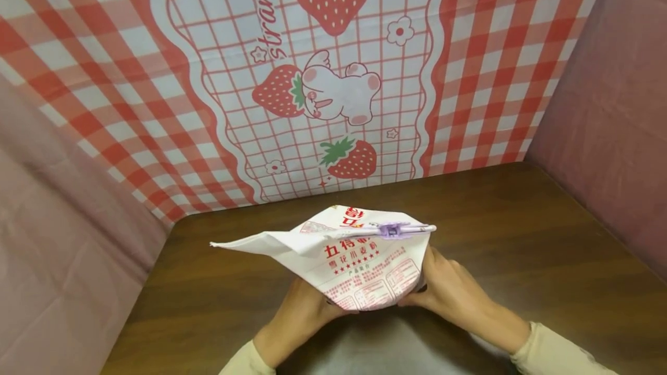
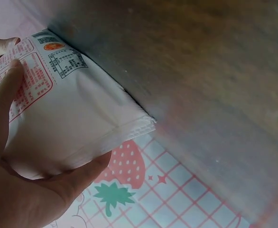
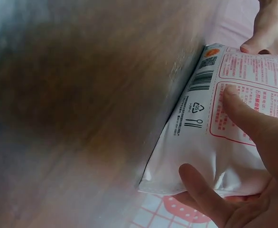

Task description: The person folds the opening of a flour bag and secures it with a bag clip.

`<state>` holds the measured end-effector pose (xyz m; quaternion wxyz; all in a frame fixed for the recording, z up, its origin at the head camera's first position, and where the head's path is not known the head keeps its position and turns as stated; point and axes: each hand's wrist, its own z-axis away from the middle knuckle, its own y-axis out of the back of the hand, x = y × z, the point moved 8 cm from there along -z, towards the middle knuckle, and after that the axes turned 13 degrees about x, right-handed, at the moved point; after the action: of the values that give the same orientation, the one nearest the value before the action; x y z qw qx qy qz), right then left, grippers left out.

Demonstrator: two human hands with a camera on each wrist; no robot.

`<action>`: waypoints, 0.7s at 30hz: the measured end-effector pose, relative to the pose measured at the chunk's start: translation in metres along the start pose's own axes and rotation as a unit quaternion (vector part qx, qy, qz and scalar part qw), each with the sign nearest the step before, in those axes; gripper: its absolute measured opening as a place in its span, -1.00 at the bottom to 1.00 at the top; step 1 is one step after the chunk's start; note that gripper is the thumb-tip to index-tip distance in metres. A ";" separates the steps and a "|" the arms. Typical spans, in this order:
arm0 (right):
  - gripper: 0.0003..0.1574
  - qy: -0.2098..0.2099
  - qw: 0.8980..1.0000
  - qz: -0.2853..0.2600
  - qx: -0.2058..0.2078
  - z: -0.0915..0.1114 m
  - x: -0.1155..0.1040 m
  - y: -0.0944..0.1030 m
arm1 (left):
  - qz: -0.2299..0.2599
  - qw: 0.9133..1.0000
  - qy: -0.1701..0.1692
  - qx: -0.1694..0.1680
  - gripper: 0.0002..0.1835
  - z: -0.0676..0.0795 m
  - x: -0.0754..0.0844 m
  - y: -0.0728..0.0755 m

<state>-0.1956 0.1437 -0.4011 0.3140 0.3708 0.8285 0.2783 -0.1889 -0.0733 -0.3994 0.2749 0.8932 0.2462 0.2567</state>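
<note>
A white flour bag (image 1: 365, 274) with red print stands upright at the middle of the table's near part. Its top is folded, and a long sealing clip with a purple piece (image 1: 394, 230) lies across it; a corner of the folded top sticks out to the left. My left hand (image 1: 304, 305) grips the bag's left side, thumb on the printed face in the left wrist view. On the opposite side my right hand (image 1: 448, 282) holds it likewise, its thumb on the print. Both wrist views show the bag's bottom edge right at the table surface.
The brown wooden table (image 1: 500, 219) spreads around the bag, with a pale sheen near its front. Behind it hangs a red-checked strawberry cloth (image 1: 469, 74). Pink cloth walls (image 1: 604, 103) close off both sides.
</note>
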 end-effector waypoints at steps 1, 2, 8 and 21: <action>0.37 0.001 1.000 0.001 0.000 -0.001 0.000 0.000 | 0.001 1.000 0.002 -0.001 -0.28 0.000 -0.001 0.000; 0.36 0.003 1.000 0.002 -0.001 -0.002 0.001 -0.001 | 0.003 1.000 0.005 -0.003 -0.29 0.000 -0.002 -0.001; 0.31 0.007 1.000 0.000 -0.003 -0.008 0.007 -0.004 | 0.029 0.999 0.018 -0.006 -0.27 -0.005 -0.007 -0.004; 0.36 0.003 1.000 -0.003 -0.014 -0.012 0.012 -0.009 | 0.027 0.999 0.029 0.003 -0.18 -0.007 -0.010 -0.004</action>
<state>-0.2148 0.1457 -0.4030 0.3174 0.3628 0.8269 0.2896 -0.2017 -0.0739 -0.3997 0.2575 0.8928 0.2304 0.2890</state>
